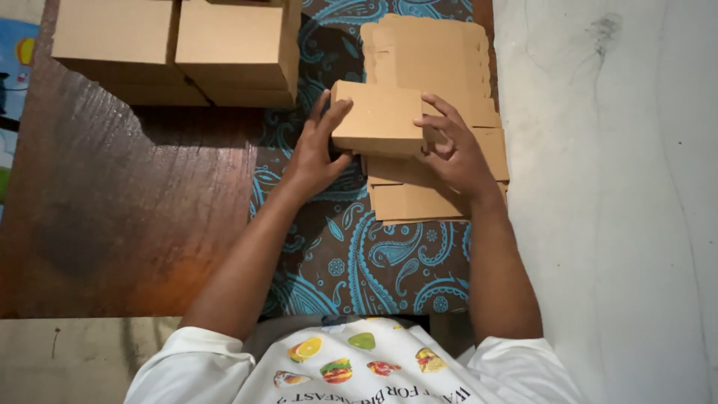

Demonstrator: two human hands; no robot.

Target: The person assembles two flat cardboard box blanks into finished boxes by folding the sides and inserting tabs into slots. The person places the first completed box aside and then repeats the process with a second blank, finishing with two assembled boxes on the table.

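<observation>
The top edge cuts off the stacked boxes (179,49); the small box (378,118) hides both palms.

A dark brown wooden surface (112,202) with a strong grain fills the left and middle of the view, and a warm orange-red sheen shows on it near its lower edge. Over its right part lies a dark cloth (359,262) printed with turquoise paisley swirls. To the right runs a pale grey, marbled floor (613,209) with faint darker veins and a smudge near the top. A strip of lighter, worn grey floor (75,352) shows along the bottom left. At the far left edge a bright, colourful mat or picture (11,82) peeks in. The light is soft and even, with mild shadows.
</observation>
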